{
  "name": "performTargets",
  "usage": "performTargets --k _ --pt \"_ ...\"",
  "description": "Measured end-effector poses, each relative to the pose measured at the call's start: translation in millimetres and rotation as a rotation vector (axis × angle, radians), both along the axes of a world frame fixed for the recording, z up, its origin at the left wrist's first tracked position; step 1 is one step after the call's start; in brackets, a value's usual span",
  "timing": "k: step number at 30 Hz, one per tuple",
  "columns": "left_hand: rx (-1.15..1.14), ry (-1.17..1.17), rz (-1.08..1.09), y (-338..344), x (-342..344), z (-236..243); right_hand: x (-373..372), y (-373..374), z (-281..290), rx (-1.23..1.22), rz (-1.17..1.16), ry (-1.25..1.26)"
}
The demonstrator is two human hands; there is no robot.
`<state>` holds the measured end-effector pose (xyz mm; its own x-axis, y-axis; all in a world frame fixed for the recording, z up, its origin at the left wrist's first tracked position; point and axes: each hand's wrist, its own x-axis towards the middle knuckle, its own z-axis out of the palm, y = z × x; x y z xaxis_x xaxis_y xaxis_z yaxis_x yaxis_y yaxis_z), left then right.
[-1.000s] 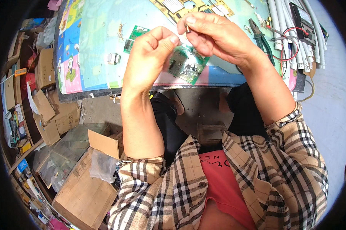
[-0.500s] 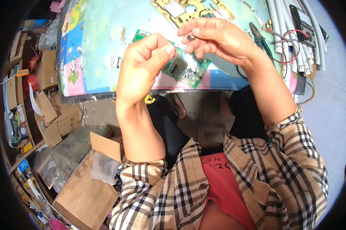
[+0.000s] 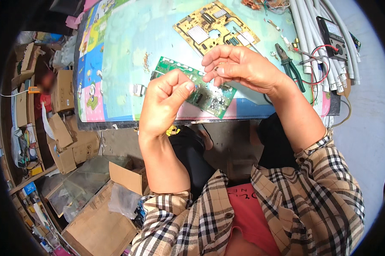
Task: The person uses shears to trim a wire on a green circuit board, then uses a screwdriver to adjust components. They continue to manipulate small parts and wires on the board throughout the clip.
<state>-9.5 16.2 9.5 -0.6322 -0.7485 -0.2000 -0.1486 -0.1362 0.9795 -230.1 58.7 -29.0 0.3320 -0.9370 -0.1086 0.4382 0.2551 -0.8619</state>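
As hands (image 3: 162,100) hover, apart, fingers (image 3: 225,52) bent

A circuit board (image 3: 207,100) is showing green with black parts, a second board (image 3: 211,32) is displaying yellow with white patches, the mat (image 3: 133,36) is showing pale turquoise with blue and pink cartoon squares, and a tan shirt (image 3: 203,215) is bearing black-and-white plaid

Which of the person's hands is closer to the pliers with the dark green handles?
The right. The right hand is just left of the pliers, not holding them; the left hand is farther left, in front of part of the green circuit board.
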Motion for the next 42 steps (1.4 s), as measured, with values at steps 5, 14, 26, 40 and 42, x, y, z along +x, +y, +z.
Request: performTargets --k 5,14,26,40,42 --pt "0.001 0.011 0.015 0.3 4.6 1.1 0.7 1.7 0.1 -0.098 0.020 0.000" --pt "-0.018 0.033 0.007 1.5 0.7 -2.5 2.1 1.7 1.7 0.102 0.011 -0.189" --pt "-0.103 -0.023 -0.147 8.7 -9.9 -12.4 -12.6 0.0 9.4 0.016 -0.233 0.310" --pt "-0.183 0.348 0.324 41.8 -63.3 -43.8 -10.9 5.4 21.8 -0.015 -0.084 0.369" --pt "-0.186 0.241 0.286 46.1 -58.6 -38.8 -11.3 5.1 19.5 -0.021 -0.090 0.380"
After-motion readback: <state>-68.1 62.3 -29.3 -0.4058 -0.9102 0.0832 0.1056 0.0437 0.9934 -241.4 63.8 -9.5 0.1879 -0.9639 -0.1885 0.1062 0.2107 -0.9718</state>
